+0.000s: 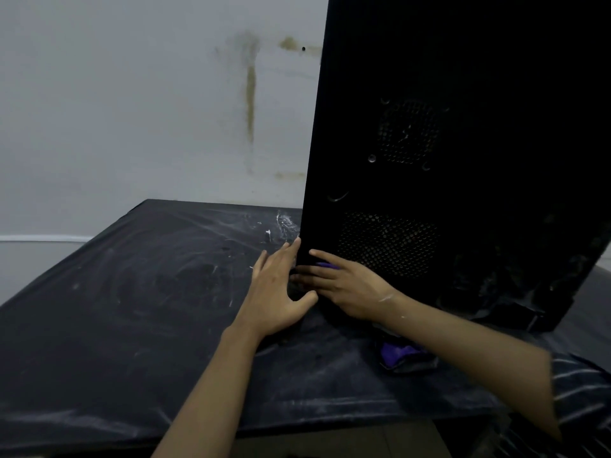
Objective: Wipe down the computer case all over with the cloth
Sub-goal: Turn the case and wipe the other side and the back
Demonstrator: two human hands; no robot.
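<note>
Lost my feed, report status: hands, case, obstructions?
Left hand open, braced on lower corner of case. Right hand open, flat on side panel, purple sliver under fingers. Purple cloth bunched on table under right forearm. Nothing blocking.

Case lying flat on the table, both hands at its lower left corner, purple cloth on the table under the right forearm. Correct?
Not flat: the head view shows the case standing on end, leaning slightly, on the table. The rest holds: left hand and right hand at its lower left corner, purple cloth on the table under the right forearm.
</note>
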